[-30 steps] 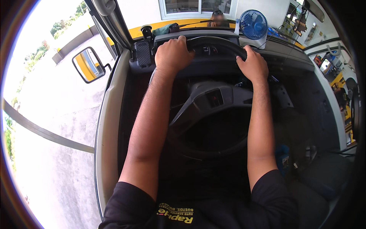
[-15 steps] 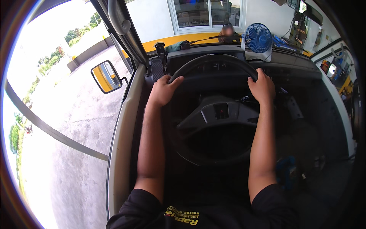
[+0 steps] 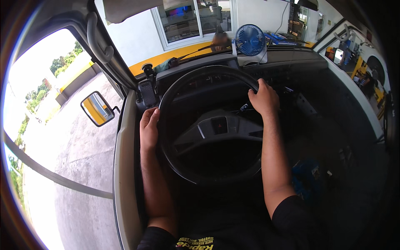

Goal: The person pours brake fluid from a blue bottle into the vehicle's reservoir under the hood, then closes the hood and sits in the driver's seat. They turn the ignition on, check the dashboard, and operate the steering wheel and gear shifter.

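Observation:
A black steering wheel (image 3: 166, 150) stands before me, its spoked hub a little below the middle of the view. At its upper right my right hand (image 3: 266, 99) is closed round the rim, thumb on the inner side. My left hand (image 3: 149, 130) lies against the outer left edge of the rim. Its fingers and thumb point upward, fairly straight and not wrapped round the wheel. Behind the rim, the instrument panel (image 3: 200, 82) is dark and partly covered by it.
A blue fan (image 3: 250, 40) stands on the dashboard, with a phone holder (image 3: 146, 89) at its left end. The side mirror (image 3: 97, 109) sits outside the left door. Through the windshield appear a window (image 3: 196, 21) and a blurred person (image 3: 220, 41). Yellow equipment (image 3: 359, 68) shows at right.
My left hand has slid down the left of the rim and loosened its grip. The right hand still holds the upper right. The whole view has shifted, with the cab lying further left.

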Motion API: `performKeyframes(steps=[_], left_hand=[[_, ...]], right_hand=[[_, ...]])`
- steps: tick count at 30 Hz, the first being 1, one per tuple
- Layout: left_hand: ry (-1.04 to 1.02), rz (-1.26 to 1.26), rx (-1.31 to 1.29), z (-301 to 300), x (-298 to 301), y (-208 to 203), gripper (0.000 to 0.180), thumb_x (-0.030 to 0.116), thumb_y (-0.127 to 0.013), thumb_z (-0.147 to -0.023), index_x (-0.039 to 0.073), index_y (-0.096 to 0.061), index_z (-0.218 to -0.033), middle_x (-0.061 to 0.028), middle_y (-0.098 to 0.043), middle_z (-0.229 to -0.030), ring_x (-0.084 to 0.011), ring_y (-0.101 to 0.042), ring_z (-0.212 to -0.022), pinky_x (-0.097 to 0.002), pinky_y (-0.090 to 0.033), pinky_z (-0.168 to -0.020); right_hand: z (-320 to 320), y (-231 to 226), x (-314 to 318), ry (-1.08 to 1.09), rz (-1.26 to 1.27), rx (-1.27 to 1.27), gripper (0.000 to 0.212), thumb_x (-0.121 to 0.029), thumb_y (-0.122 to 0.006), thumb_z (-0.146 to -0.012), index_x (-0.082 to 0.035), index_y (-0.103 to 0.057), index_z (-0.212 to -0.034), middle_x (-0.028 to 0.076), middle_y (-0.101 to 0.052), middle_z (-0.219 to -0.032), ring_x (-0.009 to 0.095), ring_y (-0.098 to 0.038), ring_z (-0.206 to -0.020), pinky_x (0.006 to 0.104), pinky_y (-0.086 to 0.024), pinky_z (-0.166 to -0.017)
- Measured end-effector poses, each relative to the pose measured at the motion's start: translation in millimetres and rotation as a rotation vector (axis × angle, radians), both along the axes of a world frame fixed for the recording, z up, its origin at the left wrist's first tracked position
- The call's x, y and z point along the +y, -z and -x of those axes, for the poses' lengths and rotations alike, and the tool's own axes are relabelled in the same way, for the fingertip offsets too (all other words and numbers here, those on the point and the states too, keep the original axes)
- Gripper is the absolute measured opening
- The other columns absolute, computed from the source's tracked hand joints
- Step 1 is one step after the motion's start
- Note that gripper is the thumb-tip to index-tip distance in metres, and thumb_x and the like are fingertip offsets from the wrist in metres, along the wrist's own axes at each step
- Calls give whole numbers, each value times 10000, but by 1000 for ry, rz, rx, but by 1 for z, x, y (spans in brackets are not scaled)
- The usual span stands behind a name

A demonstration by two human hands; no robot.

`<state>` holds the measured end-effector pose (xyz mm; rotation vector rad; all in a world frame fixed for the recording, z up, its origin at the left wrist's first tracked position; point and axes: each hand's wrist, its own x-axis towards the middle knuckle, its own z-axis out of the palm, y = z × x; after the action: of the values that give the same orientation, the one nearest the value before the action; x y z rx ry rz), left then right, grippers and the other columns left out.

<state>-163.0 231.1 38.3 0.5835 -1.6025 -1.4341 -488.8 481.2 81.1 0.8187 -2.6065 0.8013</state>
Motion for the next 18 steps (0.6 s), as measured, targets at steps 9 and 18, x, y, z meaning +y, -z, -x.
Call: performKeyframes(steps=[9,18], left_hand=[[41,229,-357,22,9,-27,432,196,-816,-1017,-18,-605,-1328,-93,-756,-1034,-165,-746,-866,-313,-597,-800],[-92,61,-322,7,18,-3,315,267,-745,-1073,-36,-741,-1160,-130,-827,-1006,-157,-767,-915,-325,-597,-843]], right_hand=[[4,13,8,-46,139,99,332,-250,-759,-902,-29,-671,-1133,185,-787,-1020,387,-798,-979,515,-649,-867],[5,10,12,-97,141,38,313,-269,-729,-892,-45,-677,-1105,214,-784,-1066,448,-769,-1026,573,-611,-915]])
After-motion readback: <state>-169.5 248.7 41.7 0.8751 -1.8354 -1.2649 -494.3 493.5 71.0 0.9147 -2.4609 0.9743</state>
